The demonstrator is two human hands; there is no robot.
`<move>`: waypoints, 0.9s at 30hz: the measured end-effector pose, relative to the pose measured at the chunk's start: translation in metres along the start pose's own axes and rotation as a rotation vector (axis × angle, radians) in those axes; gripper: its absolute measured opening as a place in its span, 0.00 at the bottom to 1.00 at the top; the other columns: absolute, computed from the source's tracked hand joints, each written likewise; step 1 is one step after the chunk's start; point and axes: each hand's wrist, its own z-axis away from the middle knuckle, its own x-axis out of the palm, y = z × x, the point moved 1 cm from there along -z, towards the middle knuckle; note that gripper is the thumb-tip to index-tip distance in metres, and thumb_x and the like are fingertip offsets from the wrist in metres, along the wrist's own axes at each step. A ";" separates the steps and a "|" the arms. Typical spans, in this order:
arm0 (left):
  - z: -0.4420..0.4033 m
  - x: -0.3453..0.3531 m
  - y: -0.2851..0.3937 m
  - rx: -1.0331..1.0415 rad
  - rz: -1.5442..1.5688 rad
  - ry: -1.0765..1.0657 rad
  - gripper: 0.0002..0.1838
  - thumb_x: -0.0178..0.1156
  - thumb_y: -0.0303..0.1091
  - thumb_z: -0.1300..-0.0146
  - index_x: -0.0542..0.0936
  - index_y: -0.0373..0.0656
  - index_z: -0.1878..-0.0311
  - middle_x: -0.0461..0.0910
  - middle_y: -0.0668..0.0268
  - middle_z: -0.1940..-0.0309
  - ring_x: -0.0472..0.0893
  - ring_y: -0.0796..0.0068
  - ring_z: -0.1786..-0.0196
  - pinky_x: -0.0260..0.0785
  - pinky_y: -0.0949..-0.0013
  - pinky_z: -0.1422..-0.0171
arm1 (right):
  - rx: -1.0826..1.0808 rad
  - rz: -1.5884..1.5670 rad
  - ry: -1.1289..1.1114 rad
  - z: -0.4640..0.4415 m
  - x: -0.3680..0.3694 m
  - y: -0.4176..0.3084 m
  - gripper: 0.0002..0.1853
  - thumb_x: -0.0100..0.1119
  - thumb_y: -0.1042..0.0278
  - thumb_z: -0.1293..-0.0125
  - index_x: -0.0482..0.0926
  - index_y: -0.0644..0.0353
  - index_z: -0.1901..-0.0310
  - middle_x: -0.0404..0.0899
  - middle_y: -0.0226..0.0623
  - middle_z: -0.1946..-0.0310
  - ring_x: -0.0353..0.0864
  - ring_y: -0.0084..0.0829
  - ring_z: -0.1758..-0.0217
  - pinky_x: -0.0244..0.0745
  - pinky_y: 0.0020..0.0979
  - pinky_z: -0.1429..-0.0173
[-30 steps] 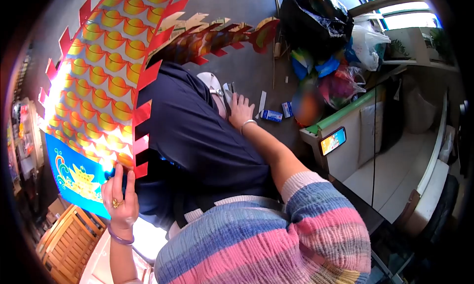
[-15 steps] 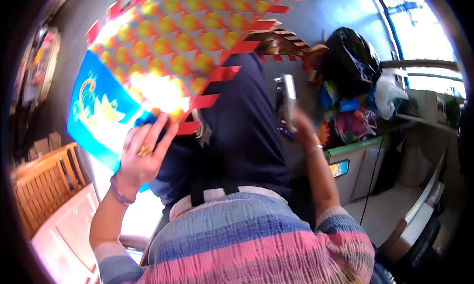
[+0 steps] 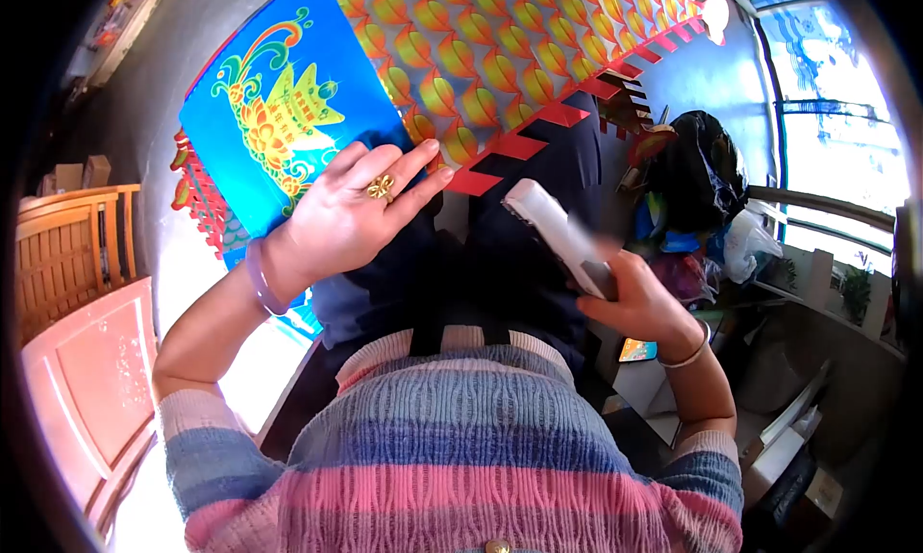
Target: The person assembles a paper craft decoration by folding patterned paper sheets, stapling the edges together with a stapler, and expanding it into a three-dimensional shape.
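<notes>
Across my lap rests a large decorated paper piece. Its main part is a patterned sheet with yellow and orange scales, edged by red tabs. A blue panel with a printed lotus joins it on the left. My left hand pinches the near corner of the paper, thumb and fingertips at the edge beside a red tab. My right hand is wrapped round a pale, silvery stapler. The stapler's front end points up and left, close to the red tabs but apart from the pinched corner.
A black plastic bag and a white bag lie at the right, near a window. A lit phone is below my right hand. At the left stand a wooden slatted chair and a pink panel.
My right hand has brought the stapler up and left, towards the paper's edge. The paper has swung right and its blue panel shows more. My left hand has moved up and right with it.
</notes>
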 end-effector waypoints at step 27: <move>0.010 0.010 -0.005 0.007 -0.013 0.177 0.14 0.60 0.27 0.51 0.80 0.37 0.59 0.77 0.65 0.50 0.72 0.74 0.61 0.67 0.73 0.61 | 0.018 -0.039 -0.037 -0.046 0.026 -0.021 0.22 0.60 0.68 0.50 0.71 0.71 0.54 0.77 0.50 0.67 0.79 0.38 0.63 0.72 0.34 0.56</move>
